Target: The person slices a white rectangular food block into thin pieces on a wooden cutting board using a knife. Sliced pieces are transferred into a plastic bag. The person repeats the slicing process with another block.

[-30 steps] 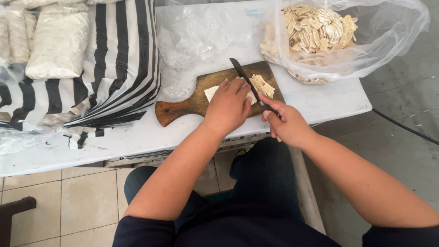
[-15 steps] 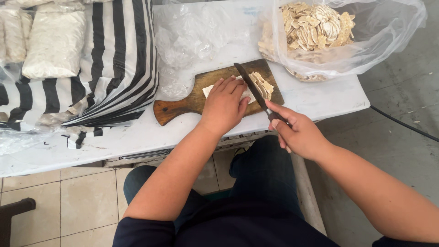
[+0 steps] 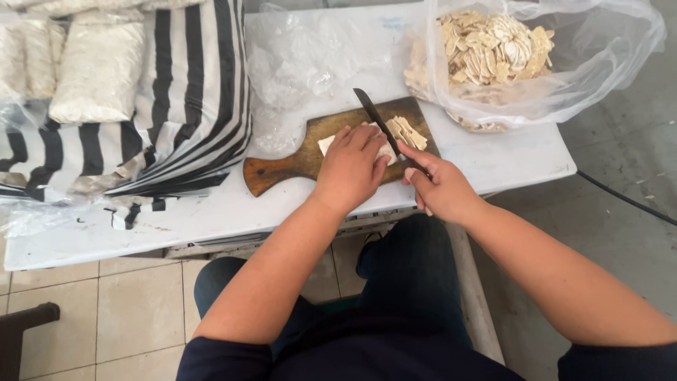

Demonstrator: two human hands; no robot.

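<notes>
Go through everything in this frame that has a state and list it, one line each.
Left hand: pressed flat on the pale block.
Right hand: gripping the knife handle.
Knife: blade angled over the board.
Pale block: partly sliced.
Cut slices: piled on the cutting board.
Clear bag: open, holding slices.

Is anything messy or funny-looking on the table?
Nothing looks spilled or broken. The only untidy bit is a crumpled clear plastic sheet lying loose behind the wooden cutting board. The left hand presses the pale block flat while the right hand holds the knife over it.
</notes>
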